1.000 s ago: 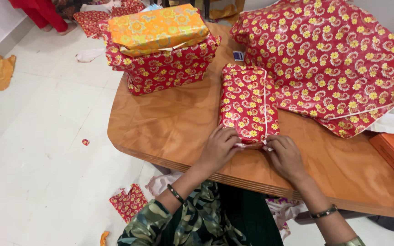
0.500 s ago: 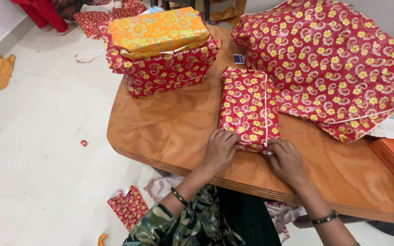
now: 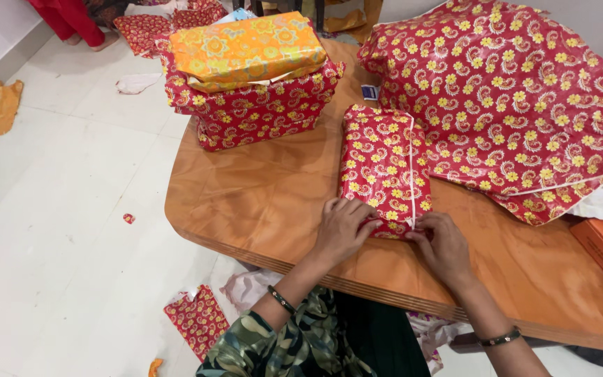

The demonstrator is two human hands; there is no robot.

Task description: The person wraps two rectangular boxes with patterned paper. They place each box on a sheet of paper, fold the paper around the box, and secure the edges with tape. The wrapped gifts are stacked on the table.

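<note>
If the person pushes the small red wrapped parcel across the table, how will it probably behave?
The small red parcel lies flat, so it probably slides, not rolls or tips. Its glossy paper and the smooth table suggest easy sliding. The near flap, pinched by the left hand and right hand, may reopen.

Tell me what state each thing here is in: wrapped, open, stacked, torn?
Small parcel: wrapped, flat on table, near end pressed by both hands.
Left hand: on the near end.
Right hand: pinching the end fold.
Orange parcel: wrapped, stacked on red parcel.
Large red bundle: covered in paper.
Paper scrap: torn, on floor.
</note>
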